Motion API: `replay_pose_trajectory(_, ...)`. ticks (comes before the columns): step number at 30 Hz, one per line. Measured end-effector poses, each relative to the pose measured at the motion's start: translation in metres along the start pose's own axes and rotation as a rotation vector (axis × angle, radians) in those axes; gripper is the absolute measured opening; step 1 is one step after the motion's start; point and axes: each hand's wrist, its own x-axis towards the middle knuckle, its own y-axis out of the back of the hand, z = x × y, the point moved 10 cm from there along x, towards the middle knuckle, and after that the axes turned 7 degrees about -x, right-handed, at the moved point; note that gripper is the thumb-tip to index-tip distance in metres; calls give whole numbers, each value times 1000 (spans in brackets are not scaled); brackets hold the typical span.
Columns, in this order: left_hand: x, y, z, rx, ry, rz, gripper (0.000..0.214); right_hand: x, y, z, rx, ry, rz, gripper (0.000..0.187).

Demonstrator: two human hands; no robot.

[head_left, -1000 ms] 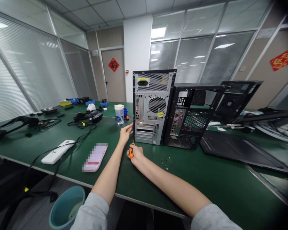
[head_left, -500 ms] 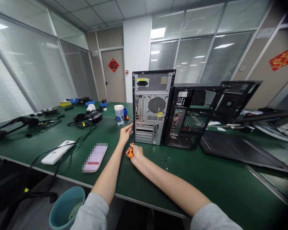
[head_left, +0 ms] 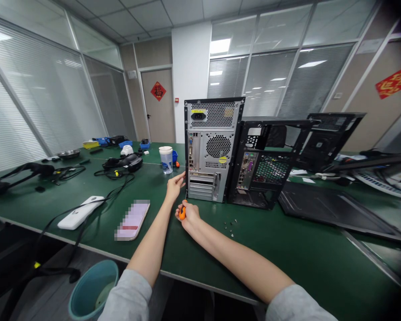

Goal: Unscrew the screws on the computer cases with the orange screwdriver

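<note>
A grey computer tower point(head_left: 212, 149) stands upright on the green table point(head_left: 287, 249), its rear panel facing me. My left hand point(head_left: 174, 185) rests with fingers stretched against the tower's lower left edge. My right hand point(head_left: 188, 215) is closed around an orange-handled screwdriver point(head_left: 183, 211), whose shaft points up at the tower's bottom left corner. Several small screws point(head_left: 231, 226) lie on the table just right of my right hand.
An empty black case frame point(head_left: 267, 160) stands right of the tower, with a flat black side panel point(head_left: 334, 209) beyond. A phone point(head_left: 132, 220), a white device point(head_left: 80, 211), cables point(head_left: 87, 209), a plastic cup point(head_left: 166, 158) and a teal bin point(head_left: 93, 292) lie to the left.
My right hand with the screwdriver has shifted very slightly; otherwise nothing has visibly moved.
</note>
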Motion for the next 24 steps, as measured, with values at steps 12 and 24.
replay_pose_trajectory(12, 1, 1, -3, 7, 7, 16, 51, 0, 3, 4, -54, -25, -8, 27)
replay_pose_trajectory(24, 0, 0, -1, 8, 2, 10, 50, 0, -3, 1, 39, 9, -39, 29)
